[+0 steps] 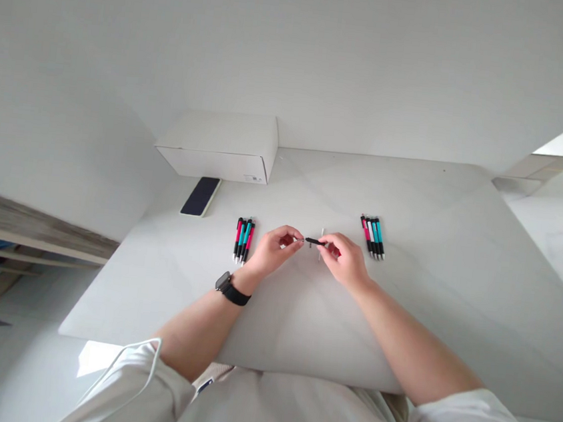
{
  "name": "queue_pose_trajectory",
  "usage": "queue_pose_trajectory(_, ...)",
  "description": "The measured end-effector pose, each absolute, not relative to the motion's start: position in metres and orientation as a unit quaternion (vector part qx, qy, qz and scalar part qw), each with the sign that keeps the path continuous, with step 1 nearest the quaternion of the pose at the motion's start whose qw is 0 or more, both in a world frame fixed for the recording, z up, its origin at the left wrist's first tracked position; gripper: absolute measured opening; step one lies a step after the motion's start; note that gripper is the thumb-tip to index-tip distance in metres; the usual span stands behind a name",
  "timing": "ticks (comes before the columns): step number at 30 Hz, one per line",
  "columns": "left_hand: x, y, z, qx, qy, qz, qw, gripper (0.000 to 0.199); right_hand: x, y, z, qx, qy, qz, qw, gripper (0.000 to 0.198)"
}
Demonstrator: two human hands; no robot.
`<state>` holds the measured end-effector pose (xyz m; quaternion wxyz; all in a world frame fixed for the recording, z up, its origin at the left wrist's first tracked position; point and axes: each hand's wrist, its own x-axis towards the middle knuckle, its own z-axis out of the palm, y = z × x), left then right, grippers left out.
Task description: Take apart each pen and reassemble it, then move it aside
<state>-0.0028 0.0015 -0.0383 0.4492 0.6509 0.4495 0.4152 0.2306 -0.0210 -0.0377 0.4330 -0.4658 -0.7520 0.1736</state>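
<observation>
Over the middle of the table, my right hand (344, 261) pinches a pen barrel (314, 241) with a black grip, pointing left. Facing it, my left hand (276, 249) has thumb and fingertips closed on a small silver pen tip (301, 240), close to the barrel's end. Beneath the barrel lies a tiny dark piece (310, 245), too small to name. A thin white stick, like a pen refill (322, 231), lies on the table partly behind the barrel and my right fingers.
Several pink and teal pens (243, 239) lie left of my left hand. Another row of pens (373, 237), one white, is beyond my right hand. A phone (201, 196) and a white box (216, 164) are at the back left of the white table (438, 254), against the wall.
</observation>
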Motion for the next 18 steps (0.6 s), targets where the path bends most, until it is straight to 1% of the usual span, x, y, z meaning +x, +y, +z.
queue_pose_trajectory(8,-0.0037,0.0018,-0.0402,0.652,0.444,0.406,0.462,0.026,0.2313,-0.0212,-0.0399,-0.448,-0.765,0.174,0.429,0.013)
queue_pose_trajectory(18,-0.0029,0.0032,-0.0438,0.633,0.438,0.401,0.496,0.03,0.2309,-0.0223,-0.0377,-0.433,-0.768,0.165,0.443,0.014)
